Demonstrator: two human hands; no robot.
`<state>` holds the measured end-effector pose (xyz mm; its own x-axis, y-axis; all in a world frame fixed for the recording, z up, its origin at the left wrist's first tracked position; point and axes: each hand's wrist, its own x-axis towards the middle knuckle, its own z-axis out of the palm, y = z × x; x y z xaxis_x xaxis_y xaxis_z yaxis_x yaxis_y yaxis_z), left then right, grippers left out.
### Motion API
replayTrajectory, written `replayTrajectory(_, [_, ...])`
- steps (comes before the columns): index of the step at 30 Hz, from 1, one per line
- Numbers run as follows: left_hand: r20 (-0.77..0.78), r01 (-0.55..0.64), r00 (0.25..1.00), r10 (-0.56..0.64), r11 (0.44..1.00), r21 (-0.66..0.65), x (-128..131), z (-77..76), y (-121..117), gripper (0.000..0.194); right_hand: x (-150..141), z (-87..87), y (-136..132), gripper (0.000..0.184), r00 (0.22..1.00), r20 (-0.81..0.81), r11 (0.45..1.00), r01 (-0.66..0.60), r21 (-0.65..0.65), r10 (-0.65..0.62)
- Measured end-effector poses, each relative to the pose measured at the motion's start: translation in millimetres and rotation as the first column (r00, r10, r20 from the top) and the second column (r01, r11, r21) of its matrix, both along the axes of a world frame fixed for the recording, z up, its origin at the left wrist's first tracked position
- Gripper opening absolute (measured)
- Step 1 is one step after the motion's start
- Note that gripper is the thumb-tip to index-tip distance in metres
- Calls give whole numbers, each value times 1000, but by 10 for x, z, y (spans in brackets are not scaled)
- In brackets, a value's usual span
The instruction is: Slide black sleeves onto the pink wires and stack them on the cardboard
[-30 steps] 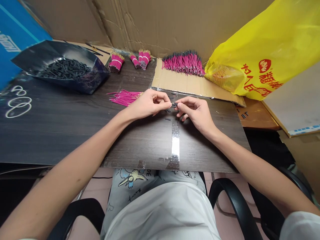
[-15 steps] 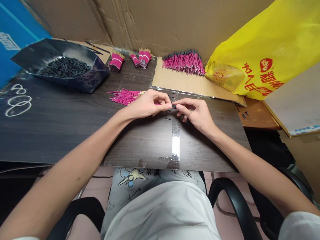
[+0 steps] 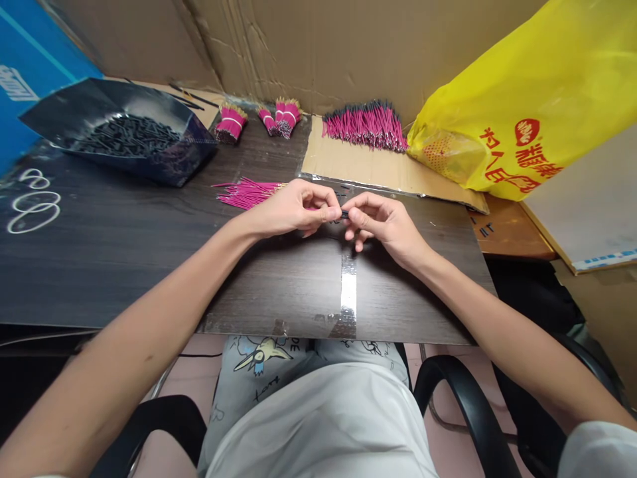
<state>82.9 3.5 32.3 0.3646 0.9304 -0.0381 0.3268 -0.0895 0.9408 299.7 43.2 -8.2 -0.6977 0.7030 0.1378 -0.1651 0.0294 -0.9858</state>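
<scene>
I view the tube [image 3: 345,214] lying left to right, its right end pinched by the right hand [image 3: 387,223], the left hand [image 3: 292,208] pinching a wire [image 3: 311,210] at its left.

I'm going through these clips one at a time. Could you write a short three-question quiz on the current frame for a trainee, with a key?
1. True or false: the loose pile of pink wires lies nearer the left hand than the right hand.

2. Multiple choice: which holds the big heap of small black pieces?
A) the yellow bag
B) the dark open bag
C) the cardboard sheet

3. Fill in: the small piece pinched by the right hand, close to the left fingertips, is coloured ____.

Key: 1. True. 2. B. 3. Black.
</scene>
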Motion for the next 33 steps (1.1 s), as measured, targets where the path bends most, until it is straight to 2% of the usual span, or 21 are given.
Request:
replayTrajectory(5, [-15,-34,999,34,999,16,-4,-22,26,39,14,-32,21,42,996,-85,1000,-11,10,12])
replayTrajectory(8, [-24,-37,999,37,999,13,-4,-49,33,41,-10,-72,41,43,994,-109,1000,-5,-19,2])
replayTrajectory(11, [39,-21,999,21,1000,4,4,-66,24,42,-32,-93,54,47,995,-101,998,-5,-65,-2])
replayTrajectory(18, [67,23,998,-21,999,-24,23,-45,-1,46,1,-45,38,42,997,-67,983,-49,-177,38])
replayTrajectory(22, [91,29,996,-27,999,-21,20,-40,8,47,21,-17,34,35,994,-97,978,-66,-196,47])
replayTrajectory(26, [98,21,995,-18,999,-31,7,-47,17,42,20,-8,23,32,996,-86,981,-49,-186,33])
replayTrajectory(33, [147,38,989,-28,997,-64,0,-59,27,30,6,-19,11,38,999,-51,987,10,-159,-18])
